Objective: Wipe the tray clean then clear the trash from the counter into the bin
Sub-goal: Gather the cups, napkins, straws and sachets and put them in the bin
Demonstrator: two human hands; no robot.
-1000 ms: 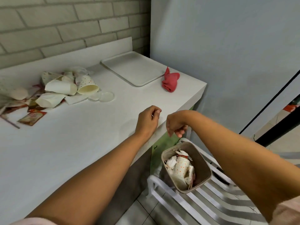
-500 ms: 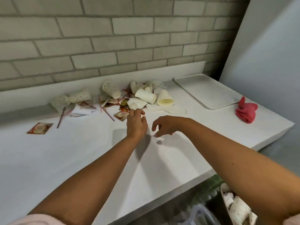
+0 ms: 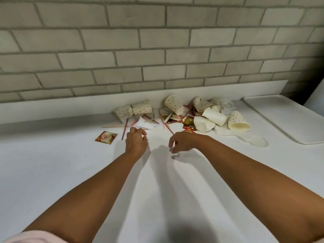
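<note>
As left hand (image 3: 136, 143) and right hand (image 3: 183, 142) hover limp, holding nothing, cups (image 3: 238, 120) lie empty.

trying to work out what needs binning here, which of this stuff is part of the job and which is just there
Part of the job: tray, paper cups, sachet, straws, clear lid, counter.
Just there: brick wall, white strip behind the counter.
</note>
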